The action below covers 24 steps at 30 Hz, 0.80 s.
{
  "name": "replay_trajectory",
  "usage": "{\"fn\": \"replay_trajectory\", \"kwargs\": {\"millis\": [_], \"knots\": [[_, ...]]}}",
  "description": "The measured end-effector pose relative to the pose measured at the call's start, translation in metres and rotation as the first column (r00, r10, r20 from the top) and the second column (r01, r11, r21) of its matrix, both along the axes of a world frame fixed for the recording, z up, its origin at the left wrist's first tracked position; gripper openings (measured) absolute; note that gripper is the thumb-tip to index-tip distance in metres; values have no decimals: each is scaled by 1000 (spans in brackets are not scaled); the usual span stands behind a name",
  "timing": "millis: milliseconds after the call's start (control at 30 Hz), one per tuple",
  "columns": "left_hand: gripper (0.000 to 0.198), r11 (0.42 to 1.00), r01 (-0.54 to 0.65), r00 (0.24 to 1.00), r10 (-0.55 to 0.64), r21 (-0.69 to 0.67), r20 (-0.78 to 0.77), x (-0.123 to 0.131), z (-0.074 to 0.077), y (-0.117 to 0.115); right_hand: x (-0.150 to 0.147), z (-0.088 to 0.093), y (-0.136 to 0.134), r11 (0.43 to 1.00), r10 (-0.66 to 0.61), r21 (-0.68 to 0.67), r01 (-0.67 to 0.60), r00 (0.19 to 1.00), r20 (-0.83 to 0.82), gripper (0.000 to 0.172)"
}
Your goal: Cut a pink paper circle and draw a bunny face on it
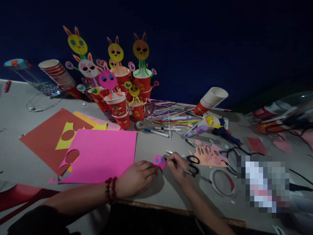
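Observation:
A small pink paper disc point(159, 162) with two blue eye spots lies on the table between my hands. My left hand point(140, 178) lies palm down with its fingers stretched out, and the fingertips touch the disc's left edge. My right hand point(179, 166) is closed around a dark pen point(186, 170), its tip at the disc's upper right edge. Behind that hand lies a pair of scissors point(193, 159) with black handles, partly covered by the hand. A large pink paper sheet point(110, 153) with a cut-out notch lies left of the disc, near my left hand.
Red paper cups point(118, 106) with rabbit-faced figures stand at the back, near stacked cups point(57, 76). Pipe cleaners point(168, 114) and markers point(156, 132) lie in the middle. Rightward are cut peach paper point(207, 156), a tape roll point(223, 183) and a blue glue gun point(226, 134).

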<state>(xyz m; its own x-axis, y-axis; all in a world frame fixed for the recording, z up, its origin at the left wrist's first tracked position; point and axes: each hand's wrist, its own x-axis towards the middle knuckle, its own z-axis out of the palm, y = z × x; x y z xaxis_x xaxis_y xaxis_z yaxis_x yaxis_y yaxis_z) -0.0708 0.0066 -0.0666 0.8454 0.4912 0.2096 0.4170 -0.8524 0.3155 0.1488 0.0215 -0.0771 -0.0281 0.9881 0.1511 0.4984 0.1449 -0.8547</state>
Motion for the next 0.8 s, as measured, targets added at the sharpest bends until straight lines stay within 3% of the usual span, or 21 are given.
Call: {"fn": "replay_trajectory", "kwargs": {"millis": [800], "knots": [[24, 1000, 3, 1000, -3, -6, 3, -1, -1, 0, 0, 0, 0, 1000, 2, 6, -2, 1000, 9, 17]]}}
